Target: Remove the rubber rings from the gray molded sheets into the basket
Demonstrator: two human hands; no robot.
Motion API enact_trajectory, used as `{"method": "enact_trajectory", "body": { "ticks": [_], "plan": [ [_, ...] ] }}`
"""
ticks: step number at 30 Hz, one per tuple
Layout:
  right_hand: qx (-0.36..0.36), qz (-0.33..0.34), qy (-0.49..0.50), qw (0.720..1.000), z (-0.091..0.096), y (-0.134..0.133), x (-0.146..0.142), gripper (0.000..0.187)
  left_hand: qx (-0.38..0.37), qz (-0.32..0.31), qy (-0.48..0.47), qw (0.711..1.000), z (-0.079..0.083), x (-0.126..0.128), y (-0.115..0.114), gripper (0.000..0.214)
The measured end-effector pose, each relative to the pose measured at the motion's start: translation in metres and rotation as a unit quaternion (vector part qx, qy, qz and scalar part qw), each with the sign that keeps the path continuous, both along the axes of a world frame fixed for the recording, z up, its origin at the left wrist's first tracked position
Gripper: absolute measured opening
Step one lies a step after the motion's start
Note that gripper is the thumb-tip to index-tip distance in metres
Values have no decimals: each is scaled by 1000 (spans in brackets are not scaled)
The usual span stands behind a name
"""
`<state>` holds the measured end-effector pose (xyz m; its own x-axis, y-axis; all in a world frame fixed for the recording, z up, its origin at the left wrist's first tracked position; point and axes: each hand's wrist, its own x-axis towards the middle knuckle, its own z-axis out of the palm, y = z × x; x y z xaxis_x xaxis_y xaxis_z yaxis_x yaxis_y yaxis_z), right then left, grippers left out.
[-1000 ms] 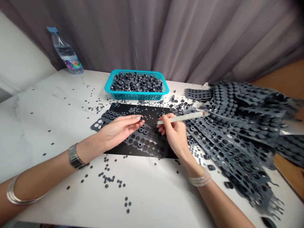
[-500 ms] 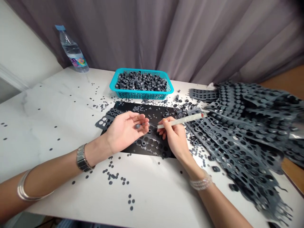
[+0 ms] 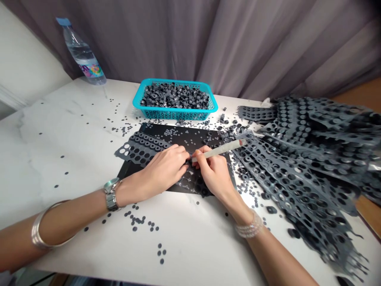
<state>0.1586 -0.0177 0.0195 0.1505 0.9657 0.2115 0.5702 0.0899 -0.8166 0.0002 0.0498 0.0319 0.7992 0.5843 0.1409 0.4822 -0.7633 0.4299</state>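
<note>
Pressing down on a matte grey perforated rubber sheet point(image 3: 143, 149) on a black mat point(image 3: 131, 172), the left hand point(image 3: 163, 172) keeps its fingers point(image 3: 181, 153) close together; whether they pinch anything, I cannot tell. The right hand point(image 3: 212, 172) has its fingers point(image 3: 199, 157) clamped on a slim white stick point(image 3: 217, 151), its tip just beside the left fingertips. A turquoise mesh basket point(image 3: 154, 113) brims with small grey rubber rings point(image 3: 175, 96), while a heap of punched sheets point(image 3: 300, 167) sprawls across the white marble table point(image 3: 59, 139).
</note>
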Motion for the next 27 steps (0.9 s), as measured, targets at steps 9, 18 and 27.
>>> {"method": "enact_trajectory", "body": {
  "ticks": [9, 18, 27],
  "plan": [
    [11, -12, -100, 995, 1, -3, -7, 28, -107, 81, -163, 977, 12, -11, -6, 12],
    [14, -70, 108, 992, 4, 0, 4, 33, -639, 198, -415, 617, 19, -19, 4, 7],
    [10, -63, 133, 989, -3, 15, 7, 34, -713, 174, -477, 483, 21, -18, 7, 17]
  ]
}}
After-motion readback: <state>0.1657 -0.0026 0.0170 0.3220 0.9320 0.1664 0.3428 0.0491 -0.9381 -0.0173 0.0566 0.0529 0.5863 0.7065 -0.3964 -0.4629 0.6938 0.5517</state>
